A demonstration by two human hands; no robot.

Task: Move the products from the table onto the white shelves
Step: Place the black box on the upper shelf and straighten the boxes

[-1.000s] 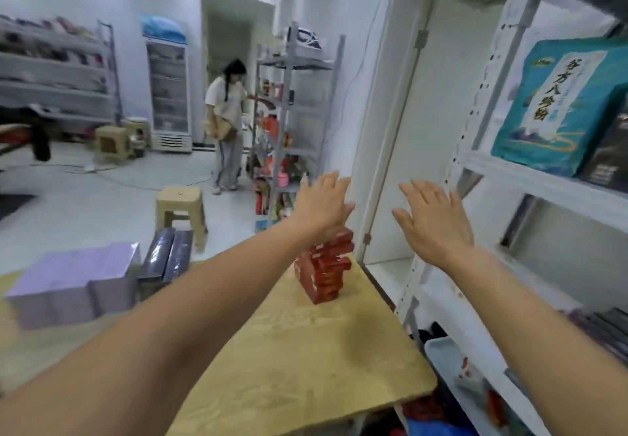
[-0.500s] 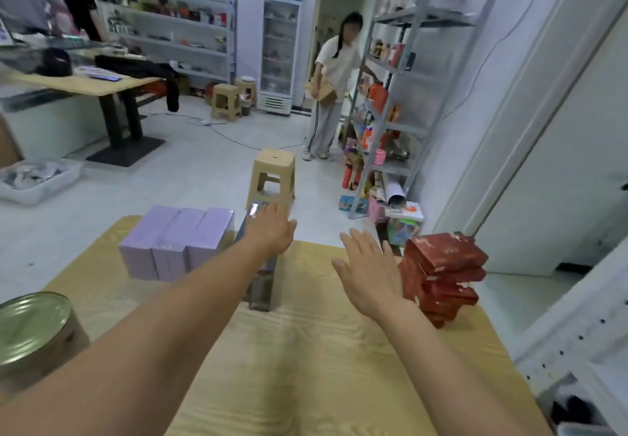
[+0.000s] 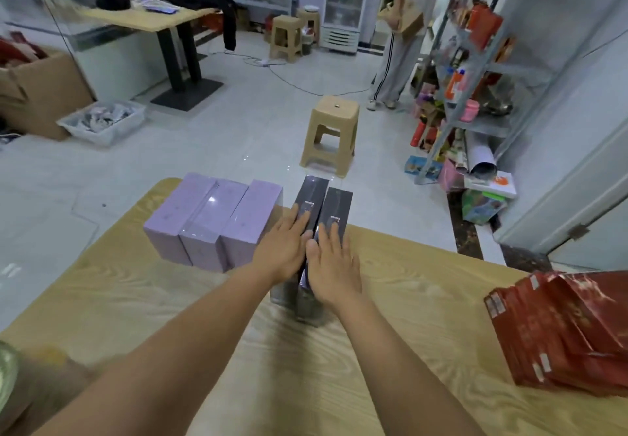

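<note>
Dark boxes [image 3: 336, 202], two side by side mid-table [image 3: 407, 299], just right of purple boxes [image 3: 210, 218]; left hand [image 3: 283, 248] and right hand [image 3: 333, 262] each flat on one, fingers [image 3: 295, 223] straight, gripping nothing, likely squaring the pair for a two-hand lift.

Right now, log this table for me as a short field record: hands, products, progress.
Left hand: flat, fingers straight, on the left dark box
Right hand: flat on the right dark box
Other products: three lilac boxes left of the dark pair; red boxes stacked at the right of the table
Progress: nothing lifted yet
</note>
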